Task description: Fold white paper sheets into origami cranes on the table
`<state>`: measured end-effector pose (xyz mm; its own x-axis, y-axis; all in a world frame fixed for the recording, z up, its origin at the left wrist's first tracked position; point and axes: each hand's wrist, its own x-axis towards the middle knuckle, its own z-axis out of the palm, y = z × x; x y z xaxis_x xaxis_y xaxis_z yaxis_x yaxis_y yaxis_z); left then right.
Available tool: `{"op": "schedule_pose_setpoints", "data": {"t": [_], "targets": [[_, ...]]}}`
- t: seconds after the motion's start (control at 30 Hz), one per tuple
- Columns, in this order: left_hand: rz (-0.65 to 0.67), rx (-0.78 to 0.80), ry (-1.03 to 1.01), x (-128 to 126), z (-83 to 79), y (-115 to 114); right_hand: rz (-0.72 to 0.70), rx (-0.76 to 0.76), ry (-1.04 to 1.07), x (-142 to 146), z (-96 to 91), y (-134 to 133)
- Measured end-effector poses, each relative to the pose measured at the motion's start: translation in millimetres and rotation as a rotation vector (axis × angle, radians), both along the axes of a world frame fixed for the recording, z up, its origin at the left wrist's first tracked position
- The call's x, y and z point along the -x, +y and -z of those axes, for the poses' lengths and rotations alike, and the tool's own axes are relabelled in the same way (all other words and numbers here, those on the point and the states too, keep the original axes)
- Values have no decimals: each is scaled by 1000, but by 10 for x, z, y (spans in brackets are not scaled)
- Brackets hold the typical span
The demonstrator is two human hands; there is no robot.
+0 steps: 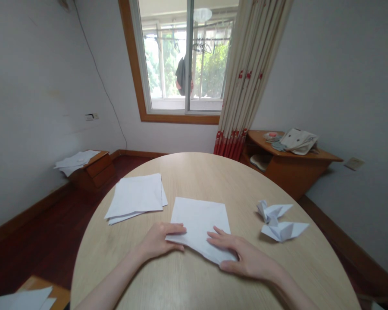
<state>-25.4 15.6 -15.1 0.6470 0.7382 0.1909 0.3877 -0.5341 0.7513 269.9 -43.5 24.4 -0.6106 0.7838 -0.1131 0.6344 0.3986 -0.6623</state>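
A white square sheet of paper [198, 219] lies on the round wooden table [213, 176] in front of me. My left hand [160, 240] pinches the sheet's near left corner between thumb and fingers. My right hand [242, 256] grips the near right edge, thumb under and fingers on top, and that edge is lifted slightly off the table. A stack of white sheets [136, 198] rests to the left of the sheet. Two folded paper figures [280, 221] sit to the right.
A low wooden cabinet [93, 170] with papers on top stands at the left wall. A wooden corner shelf [291, 165] with a cloth bag stands at the right, beside a curtain [245, 86] and a window. More white paper [22, 299] lies at the bottom left.
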Motion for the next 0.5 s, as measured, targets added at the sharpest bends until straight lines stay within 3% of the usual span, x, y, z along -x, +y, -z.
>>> {"op": "schedule_pose_setpoints", "data": {"t": [0.2,0.5], "targets": [[73,-104,-83,-12,89,34,-2,20,49,-17,81,32],[-70,-144,-38,-20,45,-21,24,-44,220,-67,216,63]]}}
